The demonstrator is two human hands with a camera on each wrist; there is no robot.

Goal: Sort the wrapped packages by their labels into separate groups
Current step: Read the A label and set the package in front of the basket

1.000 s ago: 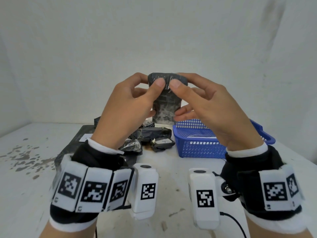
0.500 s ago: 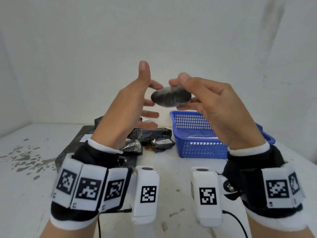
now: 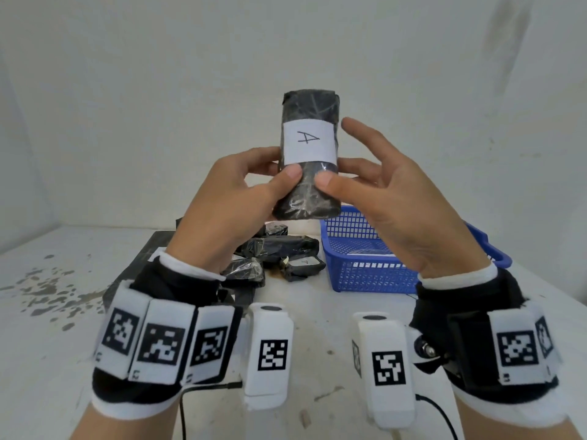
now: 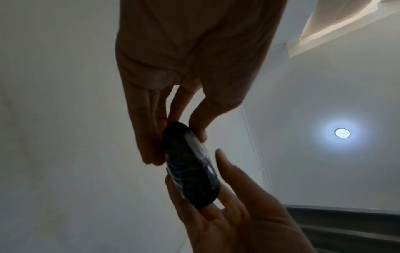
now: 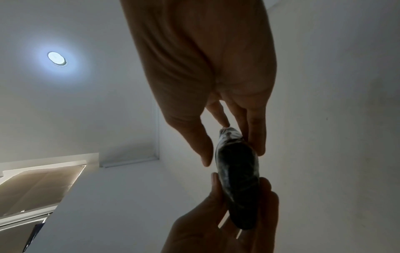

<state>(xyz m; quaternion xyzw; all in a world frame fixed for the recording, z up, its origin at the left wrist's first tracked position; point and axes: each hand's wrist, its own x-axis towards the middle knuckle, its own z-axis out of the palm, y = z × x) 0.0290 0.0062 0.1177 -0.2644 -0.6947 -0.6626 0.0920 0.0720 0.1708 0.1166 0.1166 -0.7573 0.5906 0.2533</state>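
A black wrapped package (image 3: 306, 198) stands upright in the air in front of me, with its white label (image 3: 308, 142) reading "A" turned toward me. My left hand (image 3: 279, 168) pinches its lower left side, thumb in front and fingers behind. My right hand (image 3: 336, 173) holds the lower right side the same way, with its index finger lifted off. The left wrist view shows the package (image 4: 190, 164) end-on between both hands, and so does the right wrist view (image 5: 238, 179). Several more black packages (image 3: 279, 249) lie in a pile on the table.
A blue mesh basket (image 3: 365, 274) stands on the white table at the right, beside the pile; I cannot tell what lies in it. A dark flat sheet (image 3: 133, 274) lies under and left of the pile. Grey stains (image 3: 41, 290) mark the table at the left.
Half a second ago only my right hand held the package end-on and my left hand was open. Now both hands hold it upright, higher, with the label facing me.
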